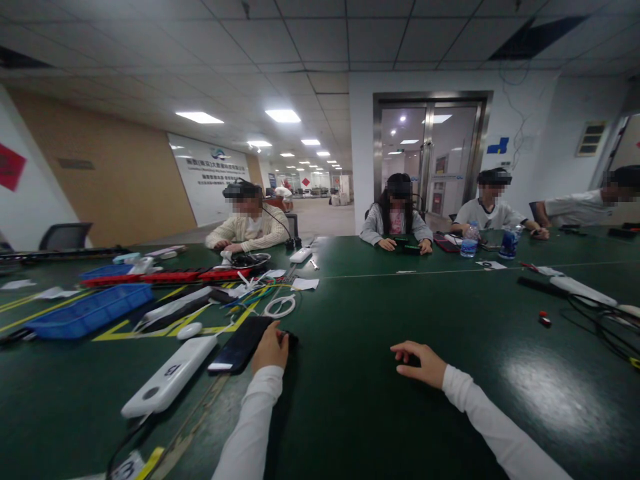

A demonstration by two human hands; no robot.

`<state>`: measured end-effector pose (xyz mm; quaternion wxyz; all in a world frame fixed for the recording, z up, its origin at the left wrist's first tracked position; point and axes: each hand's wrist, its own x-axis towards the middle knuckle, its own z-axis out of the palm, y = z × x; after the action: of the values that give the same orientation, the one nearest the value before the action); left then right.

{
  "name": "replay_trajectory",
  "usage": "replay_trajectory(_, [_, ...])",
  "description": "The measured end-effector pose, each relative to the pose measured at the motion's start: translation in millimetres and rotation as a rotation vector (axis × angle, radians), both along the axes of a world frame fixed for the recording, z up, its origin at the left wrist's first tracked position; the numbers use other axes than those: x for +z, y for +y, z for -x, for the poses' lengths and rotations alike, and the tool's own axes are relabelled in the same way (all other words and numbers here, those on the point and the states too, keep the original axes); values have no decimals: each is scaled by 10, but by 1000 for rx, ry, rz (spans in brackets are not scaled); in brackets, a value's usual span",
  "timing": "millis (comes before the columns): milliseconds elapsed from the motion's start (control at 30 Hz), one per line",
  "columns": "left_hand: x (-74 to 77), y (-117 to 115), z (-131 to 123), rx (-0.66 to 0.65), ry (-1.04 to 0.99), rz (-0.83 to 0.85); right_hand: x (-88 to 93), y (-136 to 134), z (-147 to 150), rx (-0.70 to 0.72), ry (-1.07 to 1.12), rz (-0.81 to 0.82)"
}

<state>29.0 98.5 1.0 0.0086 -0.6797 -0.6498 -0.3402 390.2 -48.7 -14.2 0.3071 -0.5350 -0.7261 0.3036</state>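
Note:
My left hand [271, 348] is at the right edge of a black smartphone [241, 347] lying on the green table. Its fingers are curled, and a small dark thing [293, 339] shows just past them, too hidden to name. Over bare tabletop to the right, my right hand [421, 364] holds nothing; its fingers are apart and slightly bent. Left of the phone lies a long white power bank [170, 377] with a cable at its end. A white round-edged piece [189, 331] sits just beyond it.
A blue tray [93, 311], a white coiled cable [279, 307] and tangled wires lie to the left. Several people with headsets sit across the table [350, 313]. Two bottles, one a water bottle [469, 240], stand far right. Black cables [603, 327] lie at the right edge.

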Motion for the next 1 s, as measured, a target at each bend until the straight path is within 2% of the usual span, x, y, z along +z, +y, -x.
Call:
replay_trajectory(400, [-45,71,27,-8,53,4,-35,13,-2,18,-4,-42])
replay_trajectory(733, [-60,61,34,39,100,-5,44,-23,28,-19,-21,8])
replay_trajectory(1000, [-57,62,38,-9,85,17,43,-22,18,-8,-34,15])
